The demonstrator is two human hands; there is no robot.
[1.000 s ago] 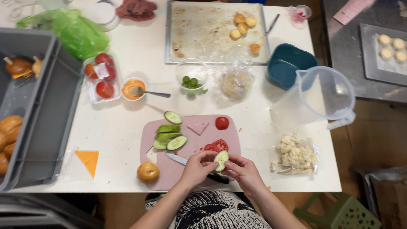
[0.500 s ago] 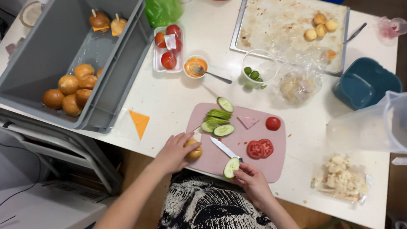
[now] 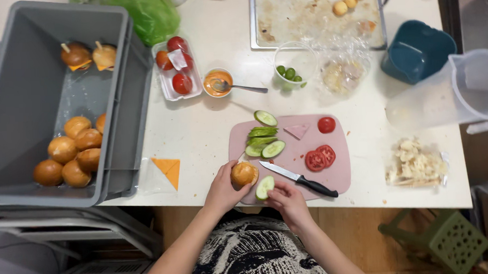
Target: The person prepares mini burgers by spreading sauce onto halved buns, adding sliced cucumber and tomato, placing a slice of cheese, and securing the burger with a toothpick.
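The person's 2 bare forearms end in the left hand [image 3: 222, 188] and right hand [image 3: 288, 202], ringless and sleeveless, above a black-and-white patterned garment [image 3: 254, 254] near the bottom edge.

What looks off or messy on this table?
Small things only. The cheese triangles lie on the bare table near its front edge, away from the pink cutting board. The baking tray is smeared with grease and crumbs. The knife lies askew across the board. Nothing spilled.

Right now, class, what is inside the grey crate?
In the grey crate: a cluster of plain buns near its front and two skewered mini burgers at the back. Whether more buns lie under that cluster cannot be seen.
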